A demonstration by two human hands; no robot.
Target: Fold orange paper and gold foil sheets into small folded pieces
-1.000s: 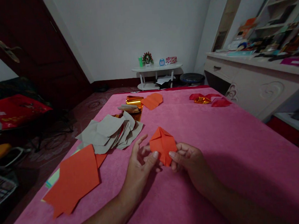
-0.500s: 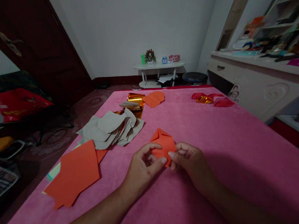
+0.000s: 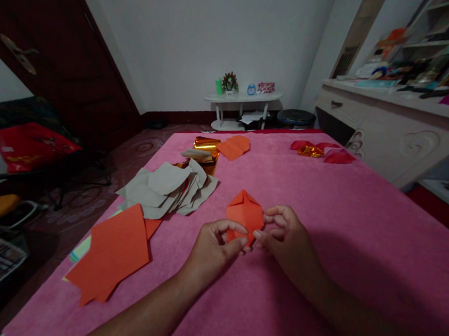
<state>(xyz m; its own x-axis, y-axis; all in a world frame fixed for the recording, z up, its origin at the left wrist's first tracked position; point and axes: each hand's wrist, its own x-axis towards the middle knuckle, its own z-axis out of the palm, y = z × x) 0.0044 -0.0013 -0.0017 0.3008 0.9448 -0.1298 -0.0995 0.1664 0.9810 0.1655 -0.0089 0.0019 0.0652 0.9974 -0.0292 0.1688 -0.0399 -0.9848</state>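
A small folded piece of orange paper (image 3: 247, 215), with a pointed top and creased flaps, is held above the pink cloth (image 3: 328, 201). My left hand (image 3: 220, 243) pinches its lower left part between thumb and fingers. At the lower right edge, my right hand (image 3: 286, 233) touches the paper with thumb and fingertips, its other fingers curled loosely beside it. To the left lie larger orange paper sheets (image 3: 114, 254). Beyond them is a loose pile of grey cut paper (image 3: 164, 188).
Shiny gold foil (image 3: 207, 146) and an orange paper piece (image 3: 234, 147) lie toward the table's far end. Red and gold scraps (image 3: 324, 151) sit at far right. A white side table (image 3: 242, 97) stands by the wall, and a cluttered white dresser (image 3: 379, 109) flanks the right side.
My right hand's fingers have loosened and lifted slightly from the paper's edge. My left fingers have slid lower on it, showing more of its front. The view has shifted slightly.
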